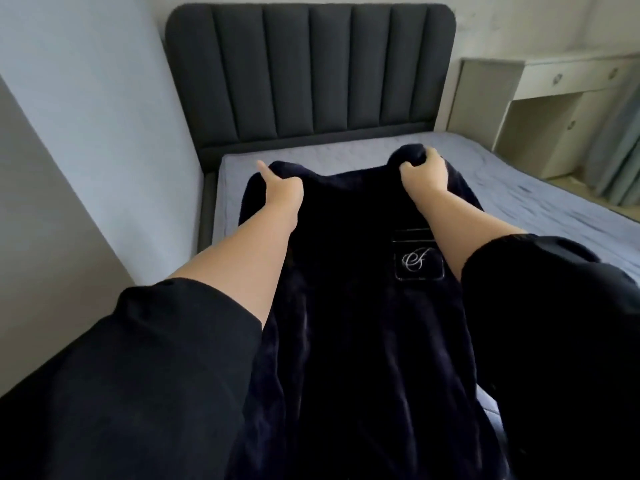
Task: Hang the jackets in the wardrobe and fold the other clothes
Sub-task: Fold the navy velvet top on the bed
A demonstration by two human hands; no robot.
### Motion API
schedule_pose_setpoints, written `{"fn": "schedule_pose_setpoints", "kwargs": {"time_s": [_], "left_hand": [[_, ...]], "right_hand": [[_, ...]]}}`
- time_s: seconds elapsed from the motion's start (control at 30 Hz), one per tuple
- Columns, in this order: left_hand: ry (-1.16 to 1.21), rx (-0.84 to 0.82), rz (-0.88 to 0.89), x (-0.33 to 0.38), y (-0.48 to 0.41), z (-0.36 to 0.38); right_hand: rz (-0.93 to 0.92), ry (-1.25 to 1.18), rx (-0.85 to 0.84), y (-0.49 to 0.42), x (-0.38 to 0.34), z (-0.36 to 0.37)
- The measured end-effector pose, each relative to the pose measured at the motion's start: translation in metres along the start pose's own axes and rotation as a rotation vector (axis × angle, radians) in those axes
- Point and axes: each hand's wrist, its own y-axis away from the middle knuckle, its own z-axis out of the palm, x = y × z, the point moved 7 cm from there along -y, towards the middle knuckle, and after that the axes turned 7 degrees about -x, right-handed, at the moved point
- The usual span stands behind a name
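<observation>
Hands [282, 194] [424, 174] gripping dark jacket [346, 271] — over bed [519, 199]

Seemingly one garment [346, 306], two hands [282, 194] [424, 174], one bed [519, 195]

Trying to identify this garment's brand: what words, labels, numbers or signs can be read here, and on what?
Square patch on the dark garment, which the left hand and right hand grip: a pale cursive monogram, too looped to read as letters.
No other words or numbers are visible.
</observation>
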Motion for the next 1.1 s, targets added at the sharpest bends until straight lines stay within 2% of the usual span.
{"fn": "schedule_pose_setpoints", "kwargs": {"time_s": [0.07,0.17,0.27,0.37,0.43,0.5,0.6,0.67,0.73,0.8,0.87,0.9,0.97,1.0,1.03,1.1], "left_hand": [[-0.073,-0.083,0.048,0.003,-0.01,0.011],[-0.283,-0.242,0.002,-0.043,-0.006,0.017],[-0.743,-0.464,-0.127,-0.129,0.021,0.015],[-1.342,-0.759,-0.388,-0.229,0.069,-0.004],[-1.528,-0.806,-0.497,-0.266,0.099,-0.023],[-1.521,-0.708,-0.502,-0.279,0.116,-0.036],[-1.588,-0.529,-0.358,-0.265,0.115,-0.051],[-1.706,-0.403,-0.176,-0.24,0.102,-0.068],[-1.817,-0.179,0.02,-0.207,0.085,-0.101],[-1.864,0.008,0.125,-0.186,0.075,-0.138],[-1.829,0.095,0.23,-0.178,0.082,-0.149],[-1.775,0.081,0.338,-0.176,0.092,-0.14],[-1.611,-0.082,0.594,-0.18,0.121,-0.103],[-1.494,-0.214,0.606,-0.191,0.138,-0.086],[-1.366,-0.354,0.496,-0.209,0.153,-0.072],[-1.161,-0.575,0.155,-0.257,0.185,-0.054]], "right_hand": [[-0.052,-0.05,-0.102,-0.014,-0.011,0.019],[0.011,0.04,-0.211,-0.001,0.015,0.053],[0.098,0.221,-0.388,0.038,0.079,0.108],[0.208,0.419,-0.618,0.101,0.155,0.166],[0.255,0.51,-0.727,0.151,0.199,0.196],[0.261,0.586,-0.749,0.195,0.228,0.214],[0.212,0.648,-0.721,0.232,0.248,0.224],[0.183,0.653,-0.738,0.237,0.255,0.225],[0.173,0.611,-0.767,0.232,0.26,0.223],[0.171,0.544,-0.781,0.228,0.263,0.22],[0.158,0.482,-0.762,0.229,0.264,0.213],[0.15,0.457,-0.744,0.23,0.264,0.21],[0.134,0.437,-0.73,0.235,0.263,0.203],[0.122,0.449,-0.74,0.239,0.26,0.199],[0.098,0.469,-0.755,0.243,0.258,0.196],[0.009,0.496,-0.738,0.255,0.252,0.182]]}}
